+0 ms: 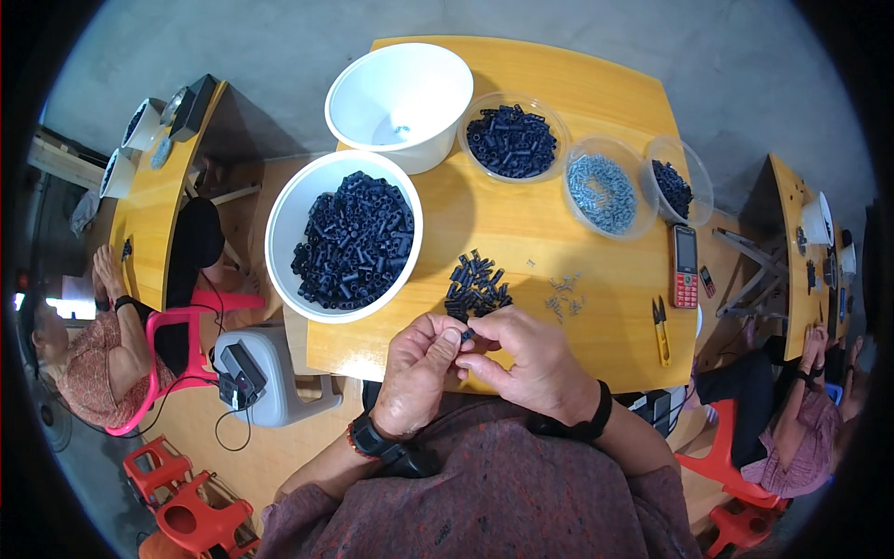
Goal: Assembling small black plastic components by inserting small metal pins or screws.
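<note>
Close to the table's near edge, my left hand (421, 361) and my right hand (533, 361) meet fingertip to fingertip. Both are closed in a pinch around a small black plastic part (467, 335), mostly covered by the fingers. Just beyond them lies a loose heap of short black tubular parts (475, 282) on the wood. Several small silver screws (564, 296) are scattered to the right of that heap. At the left, a white bucket (279, 270) is filled with more black tubular parts (354, 244).
Behind stands a second white bucket (358, 98) with a few small bits inside. Clear tubs hold black parts (511, 141), screws (601, 193) and smaller black pieces (671, 189). A red phone (685, 267) and yellow-handled snips (662, 332) lie right. People sit at tables on both sides.
</note>
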Demonstrator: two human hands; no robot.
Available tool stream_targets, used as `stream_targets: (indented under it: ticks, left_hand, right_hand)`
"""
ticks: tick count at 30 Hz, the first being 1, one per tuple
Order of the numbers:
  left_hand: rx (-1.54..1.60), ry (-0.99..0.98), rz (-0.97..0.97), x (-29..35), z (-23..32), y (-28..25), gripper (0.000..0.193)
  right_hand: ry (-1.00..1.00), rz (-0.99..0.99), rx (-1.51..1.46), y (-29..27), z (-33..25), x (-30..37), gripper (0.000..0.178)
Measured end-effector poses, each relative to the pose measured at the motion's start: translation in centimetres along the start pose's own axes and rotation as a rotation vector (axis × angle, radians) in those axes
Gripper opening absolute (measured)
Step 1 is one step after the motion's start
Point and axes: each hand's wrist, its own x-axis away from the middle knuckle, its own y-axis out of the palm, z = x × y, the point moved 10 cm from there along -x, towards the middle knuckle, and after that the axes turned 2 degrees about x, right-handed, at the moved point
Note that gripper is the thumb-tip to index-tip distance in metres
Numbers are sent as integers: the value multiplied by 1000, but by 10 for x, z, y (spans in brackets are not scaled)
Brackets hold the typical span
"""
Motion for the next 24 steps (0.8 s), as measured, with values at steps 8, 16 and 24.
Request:
stream_targets:
  ticks: [8,16,24]
  left_hand:
    - [-38,-33,-7,-1,-3,0,12]
    - [-79,-4,22,0,4,0,12]
    - [-22,-45,-9,1,-4,-6,13]
  right_hand:
    - [-68,-50,219,4,-19,-3,37]
    - [-109,-30,306,3,-19,-2,34]
    - [-63,-58,237,2,-17,-3,35]
